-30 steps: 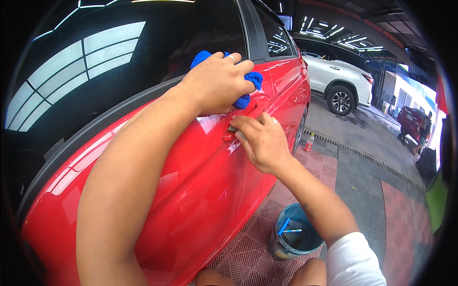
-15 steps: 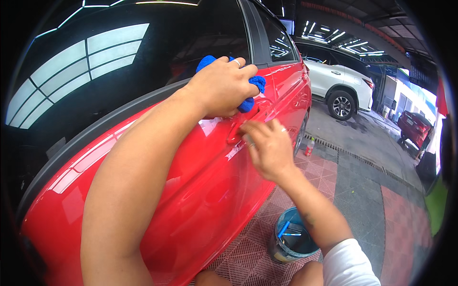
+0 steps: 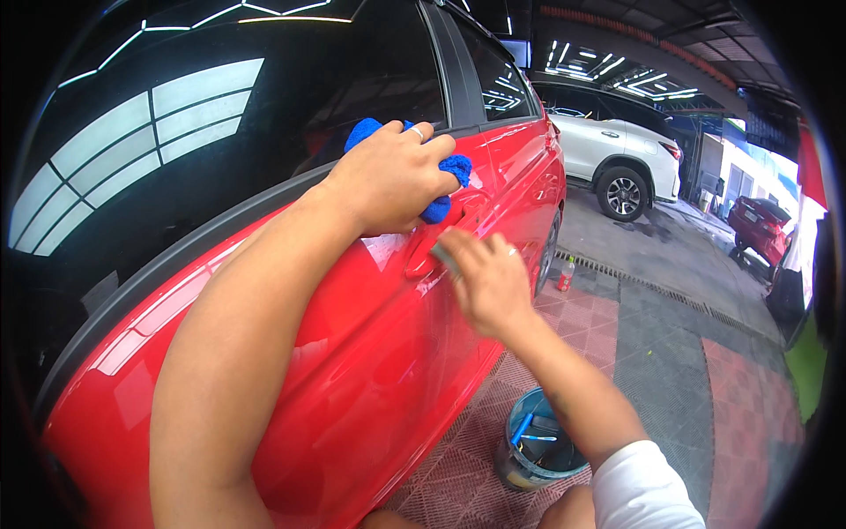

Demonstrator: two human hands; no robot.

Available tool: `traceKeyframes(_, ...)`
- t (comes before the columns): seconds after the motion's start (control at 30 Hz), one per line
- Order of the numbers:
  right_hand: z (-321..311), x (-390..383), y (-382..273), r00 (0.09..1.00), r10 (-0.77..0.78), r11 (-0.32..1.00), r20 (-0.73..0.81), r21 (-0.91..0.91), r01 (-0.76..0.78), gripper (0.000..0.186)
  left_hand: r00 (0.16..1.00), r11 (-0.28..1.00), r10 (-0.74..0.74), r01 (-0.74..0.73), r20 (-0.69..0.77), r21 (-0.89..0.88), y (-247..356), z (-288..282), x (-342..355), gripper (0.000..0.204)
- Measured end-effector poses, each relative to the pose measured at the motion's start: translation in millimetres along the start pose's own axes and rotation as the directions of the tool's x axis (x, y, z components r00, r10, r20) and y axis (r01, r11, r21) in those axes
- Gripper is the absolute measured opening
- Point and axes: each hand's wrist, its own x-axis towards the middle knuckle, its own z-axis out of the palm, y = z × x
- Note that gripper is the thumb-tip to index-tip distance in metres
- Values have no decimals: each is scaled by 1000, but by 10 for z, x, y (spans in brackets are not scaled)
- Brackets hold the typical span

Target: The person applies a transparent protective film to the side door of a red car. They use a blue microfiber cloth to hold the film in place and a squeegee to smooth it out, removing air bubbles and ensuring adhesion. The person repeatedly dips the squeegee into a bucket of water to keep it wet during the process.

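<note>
A bunched blue microfibre cloth (image 3: 456, 167) is gripped in my left hand (image 3: 388, 176), which rests against the red car door (image 3: 352, 361) just below the window. Lower and to the right, my right hand (image 3: 495, 286) is at the red door handle (image 3: 419, 257). Pinched in its fingers is a small flat greyish-green pad (image 3: 445, 258), held near the handle's surface. The fingers cover part of the pad, and whether it touches the paint I cannot tell.
A dark bucket (image 3: 520, 472) with a blue-handled tool (image 3: 522, 428) inside stands below my right forearm. A small bottle (image 3: 566, 273) sits on the tiled floor near the rear wheel. Beyond are a white SUV (image 3: 608, 150) and another red car (image 3: 760, 227).
The view has shifted slightly, so the car appears a little further left. My left hand keeps the cloth by the window. The right hand has turned slightly, showing the pad more clearly.
</note>
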Motion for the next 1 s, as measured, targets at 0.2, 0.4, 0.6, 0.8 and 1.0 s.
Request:
traceKeyframes(0.2, 32, 25, -128, 997, -65, 995, 32, 73, 63, 45, 1000, 1000, -7, 7, 30, 19, -62, -60, -33, 40)
traceKeyframes(0.4, 201, 68, 559, 986, 168, 985, 15, 39, -168, 40, 1000, 1000, -2, 2, 12, 7, 24, 0, 59, 40)
traceKeyframes(0.6, 52, 4, 29, 999, -12, 995, 37, 103, 9, 41, 999, 1000, -18, 17, 36, 17, -45, -52, -31, 37)
traceKeyframes(0.8, 172, 86, 406, 994, 104, 988, 21, 111, -106, 38, 1000, 1000, -10, 10, 0, -20, 13, -16, 36, 38)
traceKeyframes(1.0, 193, 16, 449, 992, 126, 987, -1, 103, -125, 39, 1000, 1000, -4, 4, 7, 13, 26, -46, 35, 38)
